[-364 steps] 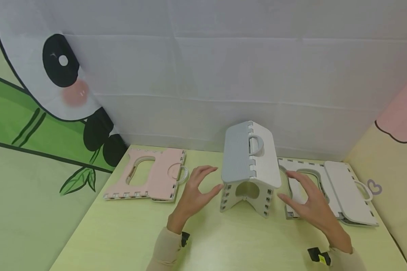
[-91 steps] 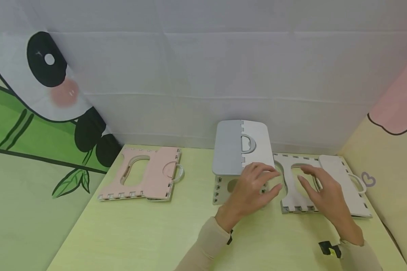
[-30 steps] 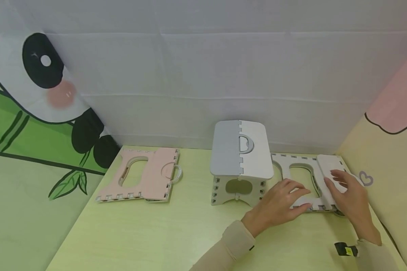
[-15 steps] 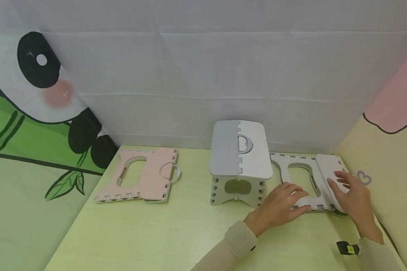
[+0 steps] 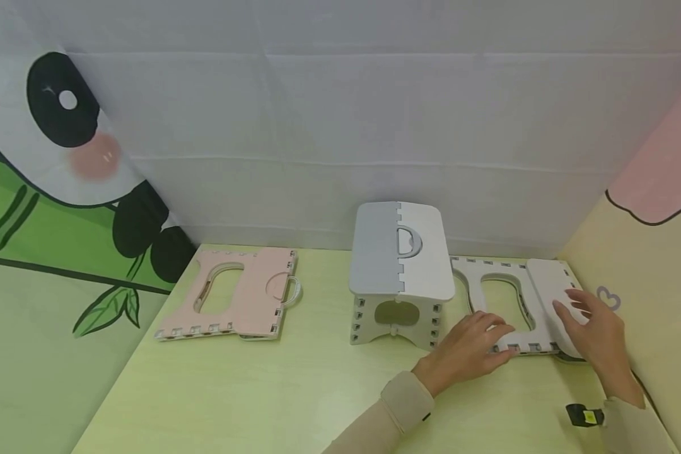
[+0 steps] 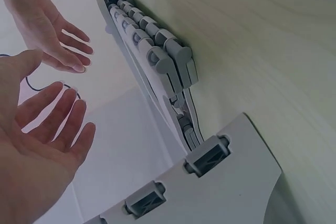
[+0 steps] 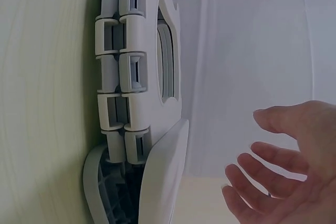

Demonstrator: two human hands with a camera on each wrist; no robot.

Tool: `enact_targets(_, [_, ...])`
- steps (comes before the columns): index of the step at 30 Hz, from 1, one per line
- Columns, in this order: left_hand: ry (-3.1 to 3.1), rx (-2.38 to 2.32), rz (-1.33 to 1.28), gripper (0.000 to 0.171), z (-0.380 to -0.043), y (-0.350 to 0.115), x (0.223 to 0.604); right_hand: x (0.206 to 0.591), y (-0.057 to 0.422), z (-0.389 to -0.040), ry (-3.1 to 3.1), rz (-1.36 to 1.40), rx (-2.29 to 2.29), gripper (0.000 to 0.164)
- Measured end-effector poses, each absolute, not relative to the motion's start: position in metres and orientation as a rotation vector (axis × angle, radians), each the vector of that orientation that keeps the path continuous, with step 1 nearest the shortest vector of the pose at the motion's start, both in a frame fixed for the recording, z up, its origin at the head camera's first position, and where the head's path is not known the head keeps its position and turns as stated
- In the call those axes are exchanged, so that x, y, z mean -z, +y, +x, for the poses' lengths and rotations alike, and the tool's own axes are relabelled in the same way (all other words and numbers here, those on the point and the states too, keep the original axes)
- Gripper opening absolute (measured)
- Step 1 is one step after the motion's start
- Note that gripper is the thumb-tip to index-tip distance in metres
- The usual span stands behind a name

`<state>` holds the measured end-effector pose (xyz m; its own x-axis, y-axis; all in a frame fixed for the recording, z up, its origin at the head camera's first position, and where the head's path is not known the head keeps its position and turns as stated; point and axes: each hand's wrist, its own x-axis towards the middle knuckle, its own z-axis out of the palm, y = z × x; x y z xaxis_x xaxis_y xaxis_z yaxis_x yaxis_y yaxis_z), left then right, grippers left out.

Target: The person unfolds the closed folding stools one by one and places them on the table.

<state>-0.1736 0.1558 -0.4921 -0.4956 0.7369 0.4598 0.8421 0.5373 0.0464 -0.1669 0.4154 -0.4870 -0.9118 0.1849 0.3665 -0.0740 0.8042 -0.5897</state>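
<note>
A white folding step stool (image 5: 547, 284) lies folded flat at the right of the table. My left hand (image 5: 468, 349) hovers over its near left part, fingers spread and loosely bent. My right hand (image 5: 597, 328) is over the stool's right-hand panel, thumb apart from the fingers. Both wrist views show the hands holding nothing, with a gap between them and the folded stool's hinged edge (image 7: 136, 72). Left of it stands an unfolded grey-and-white step stool (image 5: 425, 252), its top nearly flat, a loop handle (image 5: 413, 242) on it.
A pink folding stool (image 5: 263, 287) lies folded at the left of the table (image 5: 250, 391). White cloth (image 5: 295, 126) hangs behind the table, and a yellow wall (image 5: 647, 271) rises close on the right.
Twelve seconds ago the middle stool's top was peaked, with a hand at each side; now it is nearly flat. Both hands have moved right over the folded white stool, barely shifting lately.
</note>
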Motion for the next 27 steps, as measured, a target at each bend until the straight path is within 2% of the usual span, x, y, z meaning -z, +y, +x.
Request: enact_targets(27, [-2.535,0.32,-1.313,0.043,-0.175,0.173,0.514,0.498,0.442,-0.164,-2.654,-0.155,-0.834,0.043])
